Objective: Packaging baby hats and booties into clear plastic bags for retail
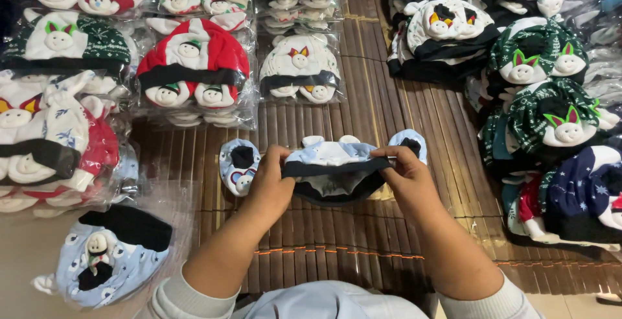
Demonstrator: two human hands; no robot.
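Bare mat between packed piles

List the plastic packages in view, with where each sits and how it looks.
Clear bag, lower left: light blue set, black cuff.
Clear bag, centre left: red, white and black set.
Clear bag, top centre: white and black set.
Clear bag, upper left: green and white set.
No labels, signs or screens show.
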